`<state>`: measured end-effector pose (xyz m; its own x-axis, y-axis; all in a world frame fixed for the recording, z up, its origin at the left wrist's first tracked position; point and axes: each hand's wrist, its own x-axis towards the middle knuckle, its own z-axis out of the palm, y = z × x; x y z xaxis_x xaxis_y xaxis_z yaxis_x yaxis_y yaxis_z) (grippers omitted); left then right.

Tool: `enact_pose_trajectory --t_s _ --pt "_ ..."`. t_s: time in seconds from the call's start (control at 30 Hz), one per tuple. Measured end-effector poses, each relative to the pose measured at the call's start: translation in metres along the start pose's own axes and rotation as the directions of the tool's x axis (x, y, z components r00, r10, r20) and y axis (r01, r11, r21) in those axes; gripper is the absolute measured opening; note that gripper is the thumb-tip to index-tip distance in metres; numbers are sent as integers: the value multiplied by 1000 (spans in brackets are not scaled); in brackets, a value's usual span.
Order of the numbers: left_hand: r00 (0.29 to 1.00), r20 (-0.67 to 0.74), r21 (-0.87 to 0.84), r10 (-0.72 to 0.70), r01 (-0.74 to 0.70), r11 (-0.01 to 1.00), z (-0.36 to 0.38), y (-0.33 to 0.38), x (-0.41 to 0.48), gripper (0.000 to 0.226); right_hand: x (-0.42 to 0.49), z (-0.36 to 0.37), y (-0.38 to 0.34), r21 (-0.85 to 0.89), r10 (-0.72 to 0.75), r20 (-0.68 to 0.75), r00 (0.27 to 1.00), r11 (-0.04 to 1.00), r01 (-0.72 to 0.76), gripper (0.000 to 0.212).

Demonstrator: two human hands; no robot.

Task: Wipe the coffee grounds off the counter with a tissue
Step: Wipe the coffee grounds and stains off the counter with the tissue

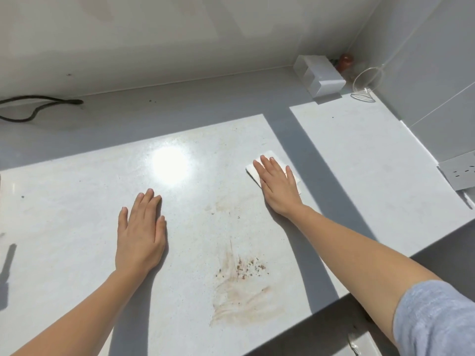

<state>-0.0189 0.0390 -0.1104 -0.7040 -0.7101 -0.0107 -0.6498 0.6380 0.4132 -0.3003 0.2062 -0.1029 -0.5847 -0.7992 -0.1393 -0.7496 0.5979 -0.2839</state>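
Brown coffee grounds [244,268] and pale smears lie on the white counter [77,214], between my two arms, near its front edge. A folded white tissue [253,171] rests farther back to the right. My right hand [279,187] lies flat on the tissue, fingers stretched out, pressing it against the counter. My left hand [141,232] rests flat on the bare counter, left of the grounds, holding nothing. A fainter brown smear [218,206] sits between the tissue and the grounds.
A black cable [33,109] lies at the back left. A white box [321,75], a clear plastic cup [366,83] on its side and a small red-brown object [345,61] sit in the back right corner. A socket plate [458,173] is on the right wall.
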Motion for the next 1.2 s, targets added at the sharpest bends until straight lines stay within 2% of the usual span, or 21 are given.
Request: enact_pose_trajectory --t_s 0.07,0.17,0.4,0.57,0.63,0.73,0.87,0.93,0.97,1.03,1.13,1.2 --pt "1000 -3 -3 1 -1 1000 0 1 0 53 -13 -5 16 -12 79 -7 997 997 -79 51" --pt "1000 -3 0 2 -2 1000 0 2 -1 54 -42 -5 20 -12 106 13 994 994 -106 51" --pt "1000 11 15 4 -5 1000 -1 3 -2 57 -131 20 -44 56 -107 118 987 993 101 52" --pt "1000 -1 -19 18 -18 1000 -4 4 -4 57 -165 31 -60 193 -117 143 983 977 89 51" --pt "1000 0 -27 25 -25 999 -5 4 -5 57 -157 26 -49 259 -27 106 994 966 -1 49" --pt "1000 7 -32 9 -9 999 -5 4 -4 51 -136 18 -16 179 245 -1 969 954 -241 50" --pt "1000 15 -31 -2 3 1000 -2 2 -2 47 -87 12 13 129 543 -25 839 834 -536 52" --pt "1000 16 -28 -7 7 1000 -2 1 0 47 -56 6 16 116 623 -17 782 778 -617 55" --pt "1000 18 -24 -9 9 1000 -1 1 0 48 -42 4 14 97 625 -13 780 777 -622 56" --pt "1000 25 -4 -5 5 1000 0 0 1 53 -22 5 3 44 557 -6 831 830 -556 60" --pt "999 32 6 3 -3 1000 2 -1 1 52 -16 15 -35 8 306 39 951 952 -306 65" --pt "1000 31 2 -2 2 1000 1 -1 1 50 -25 24 -69 36 112 98 989 993 -116 66"
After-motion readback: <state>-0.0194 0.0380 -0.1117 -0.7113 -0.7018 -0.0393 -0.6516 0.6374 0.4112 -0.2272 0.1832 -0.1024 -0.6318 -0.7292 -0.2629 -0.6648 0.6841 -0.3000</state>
